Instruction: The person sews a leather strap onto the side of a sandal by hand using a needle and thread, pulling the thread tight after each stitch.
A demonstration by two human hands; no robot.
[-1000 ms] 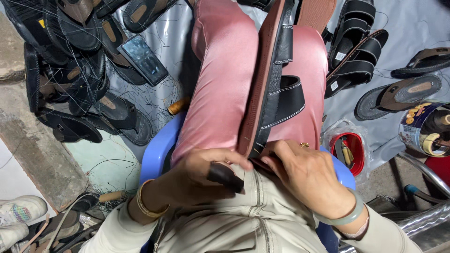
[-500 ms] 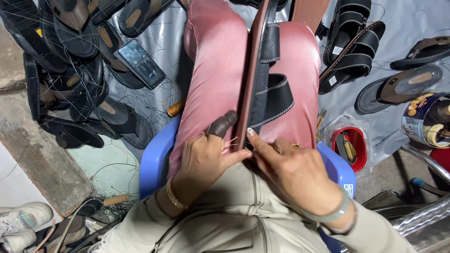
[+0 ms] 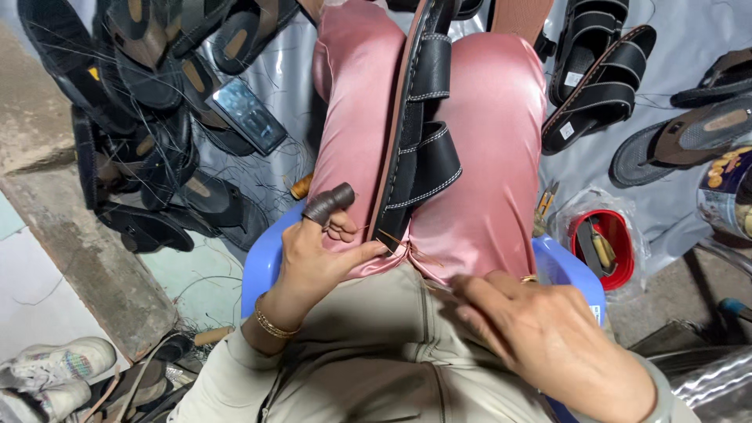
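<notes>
A black strapped sandal [image 3: 419,133] with a brown sole edge stands on its side between my knees, which are in pink trousers [image 3: 493,157]. My left hand [image 3: 317,254], with a dark leather cap on the forefinger, presses against the sandal's near end, thumb at the sole edge where thin brown thread [image 3: 407,247] comes out. My right hand [image 3: 540,337] is drawn back toward my lap, fingers pinched together on that thread; it is blurred. I sit on a blue plastic stool [image 3: 262,266].
Many dark sandals [image 3: 149,117] lie heaped at the left, with a phone [image 3: 247,113] on grey sheeting. More sandals [image 3: 603,86] lie at the upper right. A red tub [image 3: 607,239] with tools stands at the right. A white sneaker [image 3: 55,364] sits at lower left.
My right hand has pulled away from the sandal's end, back and down toward my lap. My left hand stays at the sole edge. The view has shifted slightly.
</notes>
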